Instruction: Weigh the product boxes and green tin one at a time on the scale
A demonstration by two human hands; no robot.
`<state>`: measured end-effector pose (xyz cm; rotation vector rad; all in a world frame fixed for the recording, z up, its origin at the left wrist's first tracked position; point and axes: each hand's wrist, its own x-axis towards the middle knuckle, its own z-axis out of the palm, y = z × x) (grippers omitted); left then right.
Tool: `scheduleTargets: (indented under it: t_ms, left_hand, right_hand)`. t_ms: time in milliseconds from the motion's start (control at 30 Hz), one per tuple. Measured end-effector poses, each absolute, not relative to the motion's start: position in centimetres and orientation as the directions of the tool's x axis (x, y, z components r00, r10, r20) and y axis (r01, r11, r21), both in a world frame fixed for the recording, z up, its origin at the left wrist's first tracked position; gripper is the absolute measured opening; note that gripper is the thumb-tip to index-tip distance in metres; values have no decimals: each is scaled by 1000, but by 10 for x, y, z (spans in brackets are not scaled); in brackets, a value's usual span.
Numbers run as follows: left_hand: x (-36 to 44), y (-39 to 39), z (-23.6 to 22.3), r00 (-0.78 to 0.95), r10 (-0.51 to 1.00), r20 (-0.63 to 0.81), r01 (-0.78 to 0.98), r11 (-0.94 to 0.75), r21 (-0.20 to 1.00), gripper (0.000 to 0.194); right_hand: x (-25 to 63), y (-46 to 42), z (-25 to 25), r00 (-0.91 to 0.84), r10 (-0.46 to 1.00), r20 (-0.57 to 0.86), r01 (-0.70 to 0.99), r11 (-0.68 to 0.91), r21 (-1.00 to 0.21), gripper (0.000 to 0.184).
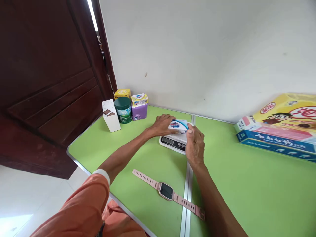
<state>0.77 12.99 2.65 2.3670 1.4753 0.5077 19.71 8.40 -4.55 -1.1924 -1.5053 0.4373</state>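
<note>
—Orange sleeve (79,204) is seen closest; what is placed beyond?
—At left, a green-lidded tub (123,110) is grouped with boxes (112,118). Between the curled left hand (163,125) and thumb-forward right hand (197,144), a soap box (175,125) is pinched over the scale (170,143).
—Released yet?
—No; whether it is borne by the scale cannot be told. Farther right, cartons (278,141) are stacked.
</note>
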Motion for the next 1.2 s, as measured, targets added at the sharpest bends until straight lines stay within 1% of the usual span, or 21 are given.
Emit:
scheduleTargets:
  t_ms: [133,200,267,333,433,533,667,767,833,933,1067,1133,1200]
  left_hand:
    - [-48,89,35,322,920,221,785,-390,481,58]
    - [-81,67,35,270,930,248,795,-361,488,58]
    - [-112,46,31,200,946,256,819,-305,487,57]
    - [-136,31,23,120,966,228,857,-217,468,53]
    - [-156,21,7,17,987,162,919,-79,387,50]
    - [-157,21,-6,-39,989,146,958,-5,288,50]
    - [-142,23,-13,-80,980,183,988,54,145,51]
    - [-131,23,-12,-102,972,214,995,96,35,56]
    - [-127,25,-9,-93,965,245,995,101,-18,54]
    - [-125,31,-5,-80,959,270,992,103,-74,49]
    - [-127,44,-1,-59,947,317,988,100,-117,46]
    - [-129,50,-1,-49,938,344,988,95,-120,44]
    - [-129,55,-2,-41,932,361,988,92,-123,43]
  right_hand:
    - [158,67,-28,-37,841,540,377,512,-772,80]
    - [129,59,-24,-128,844,520,331,531,-780,83]
    - [100,54,-23,-233,857,461,297,513,-805,91]
    - [72,53,-26,-341,862,375,277,473,-837,100]
    - [41,60,-34,-448,846,290,265,435,-860,108]
    - [27,69,-42,-453,848,274,275,425,-863,104]
    - [34,75,-42,-442,856,268,306,425,-852,88]
    - [44,73,-35,-484,833,270,300,447,-843,79]
    - [48,70,-31,-506,819,271,295,460,-838,73]
    - [50,64,-27,-512,823,246,316,446,-837,70]
    - [55,56,-22,-524,826,207,324,418,-849,71]
    - [62,53,-20,-539,811,228,317,446,-837,70]
    - [72,50,-19,-537,798,274,334,499,-799,68]
